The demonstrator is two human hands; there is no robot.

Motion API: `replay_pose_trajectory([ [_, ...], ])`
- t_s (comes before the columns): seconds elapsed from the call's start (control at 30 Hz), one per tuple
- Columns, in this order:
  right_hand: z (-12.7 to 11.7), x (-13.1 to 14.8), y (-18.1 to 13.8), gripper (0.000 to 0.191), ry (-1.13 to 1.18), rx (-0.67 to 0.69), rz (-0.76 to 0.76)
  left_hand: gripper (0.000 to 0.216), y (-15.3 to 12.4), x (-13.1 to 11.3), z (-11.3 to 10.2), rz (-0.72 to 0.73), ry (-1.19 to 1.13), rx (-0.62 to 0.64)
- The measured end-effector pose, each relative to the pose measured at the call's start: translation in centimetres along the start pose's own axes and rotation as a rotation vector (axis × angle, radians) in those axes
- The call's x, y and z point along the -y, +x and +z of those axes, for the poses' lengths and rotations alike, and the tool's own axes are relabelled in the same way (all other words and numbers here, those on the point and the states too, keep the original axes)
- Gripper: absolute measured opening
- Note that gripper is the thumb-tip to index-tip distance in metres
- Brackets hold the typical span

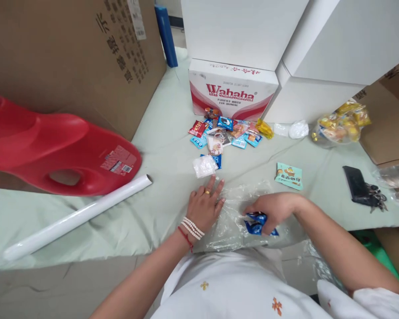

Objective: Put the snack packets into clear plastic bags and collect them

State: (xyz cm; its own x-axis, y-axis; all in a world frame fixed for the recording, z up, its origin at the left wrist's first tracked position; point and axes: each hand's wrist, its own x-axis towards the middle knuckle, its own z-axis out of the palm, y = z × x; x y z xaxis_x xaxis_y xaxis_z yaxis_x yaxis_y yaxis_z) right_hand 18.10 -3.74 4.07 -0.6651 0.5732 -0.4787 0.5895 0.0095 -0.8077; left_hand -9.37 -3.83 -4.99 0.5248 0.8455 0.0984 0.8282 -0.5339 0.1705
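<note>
My left hand lies flat with its fingers spread, on the cloth and the left edge of a clear plastic bag. Just beyond its fingertips is a white packet. Over the bag's right part, my right hand is closed on blue snack packets; the palm hides part of them. Farther back, a loose pile of small snack packets in red, blue and other colours lies before a Wahaha box. A light green snack packet lies flat beyond my right hand.
To the left are a red jug and a white tube. A bowl of yellow packets, a black phone and keys stand or lie to the right. Cardboard and white boxes border the back.
</note>
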Motion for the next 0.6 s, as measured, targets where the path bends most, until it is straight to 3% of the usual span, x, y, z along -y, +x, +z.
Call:
replay_pose_trajectory([
  [0.1,-0.4,-1.4,1.7,0.086,-0.034,-0.094,0.096,0.059,-0.2,0.0,0.3,0.01,0.035,-0.006],
  [0.23,-4.1,-2.1,3.4,0.107,0.005,-0.265,0.236,0.06,-0.8,0.0,0.9,-0.017,0.037,-0.093],
  [0.33,-5.7,-2.3,4.9,0.101,0.02,-0.402,0.343,0.054,-1.5,-0.1,1.4,0.006,0.043,-0.264],
  [0.4,-5.8,-2.1,5.5,0.097,-0.082,-0.443,0.374,0.05,-1.6,0.0,1.5,0.135,0.026,-0.294],
  [0.5,-5.1,-1.2,5.1,0.087,-0.363,-0.43,0.395,0.051,-1.1,0.0,1.3,0.235,-0.048,-0.134],
  [0.6,-3.7,0.5,3.2,0.061,-0.65,-0.445,0.415,0.06,-0.3,0.1,0.9,0.093,-0.091,-0.003],
])
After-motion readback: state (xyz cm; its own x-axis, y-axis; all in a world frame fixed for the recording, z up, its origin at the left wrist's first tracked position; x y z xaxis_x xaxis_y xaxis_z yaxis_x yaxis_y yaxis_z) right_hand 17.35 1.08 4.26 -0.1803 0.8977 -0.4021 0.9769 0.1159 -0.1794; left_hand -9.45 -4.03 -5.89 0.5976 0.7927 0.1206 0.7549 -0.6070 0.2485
